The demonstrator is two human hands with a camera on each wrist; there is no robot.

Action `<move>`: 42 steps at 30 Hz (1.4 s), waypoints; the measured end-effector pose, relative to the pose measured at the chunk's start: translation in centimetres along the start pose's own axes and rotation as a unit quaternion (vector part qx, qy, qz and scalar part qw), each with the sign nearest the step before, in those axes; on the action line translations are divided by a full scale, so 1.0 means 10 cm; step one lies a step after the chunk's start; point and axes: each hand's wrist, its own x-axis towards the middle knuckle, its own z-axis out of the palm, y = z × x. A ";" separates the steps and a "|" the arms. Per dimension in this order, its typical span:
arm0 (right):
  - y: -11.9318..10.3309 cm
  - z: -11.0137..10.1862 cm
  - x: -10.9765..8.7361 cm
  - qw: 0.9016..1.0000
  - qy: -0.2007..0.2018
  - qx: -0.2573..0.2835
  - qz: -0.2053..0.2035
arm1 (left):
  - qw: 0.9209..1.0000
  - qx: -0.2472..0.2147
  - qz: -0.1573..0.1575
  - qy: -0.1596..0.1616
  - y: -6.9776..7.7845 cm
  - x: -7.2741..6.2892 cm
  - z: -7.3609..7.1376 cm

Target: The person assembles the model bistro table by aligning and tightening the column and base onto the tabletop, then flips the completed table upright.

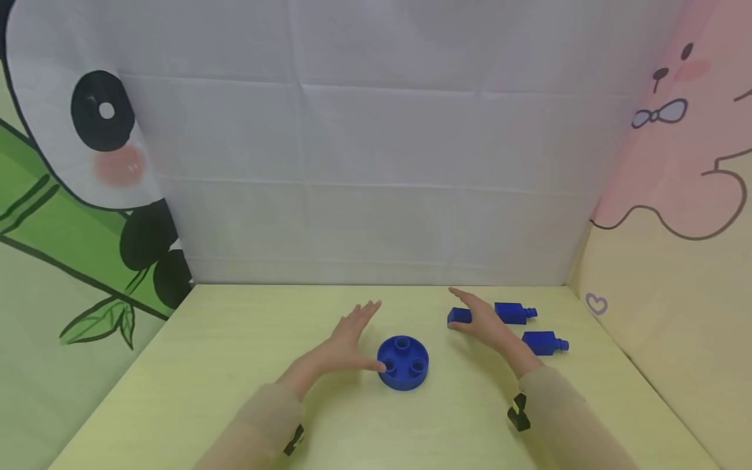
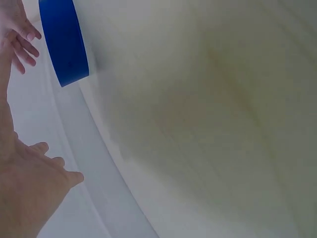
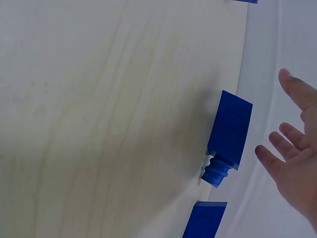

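A round blue disc (image 1: 403, 378) with three raised sockets lies on the table, left of centre between the hands. My left hand (image 1: 343, 346) is spread beside it, the thumb overlapping its left edge in the head view. In the left wrist view the blue disc (image 2: 64, 42) shows its side wall. My right hand (image 1: 483, 323) is spread over a blue block (image 1: 459, 316) with a threaded end, which it partly hides in the head view. The right wrist view shows this block (image 3: 231, 130) lying flat, with the fingers (image 3: 285, 144) apart from it.
Two more blue threaded blocks lie to the right of my right hand, one farther back (image 1: 510, 313) and one nearer (image 1: 539, 343). A white cloth wall (image 1: 376, 196) rises behind the pale table (image 1: 235, 365), and printed panels stand at both sides.
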 end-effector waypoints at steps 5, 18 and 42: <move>0.01 0.06 0.05 0.999 -0.005 -0.031 -0.013 | 0.999 -0.017 0.009 -0.048 0.00 0.06 0.14; 0.08 0.15 0.18 0.995 -0.004 -0.099 0.001 | 0.997 -0.025 0.005 -0.071 0.01 0.13 0.35; 0.01 0.11 0.16 0.991 0.009 -0.132 0.002 | 0.997 -0.040 -0.010 -0.067 0.01 0.18 0.39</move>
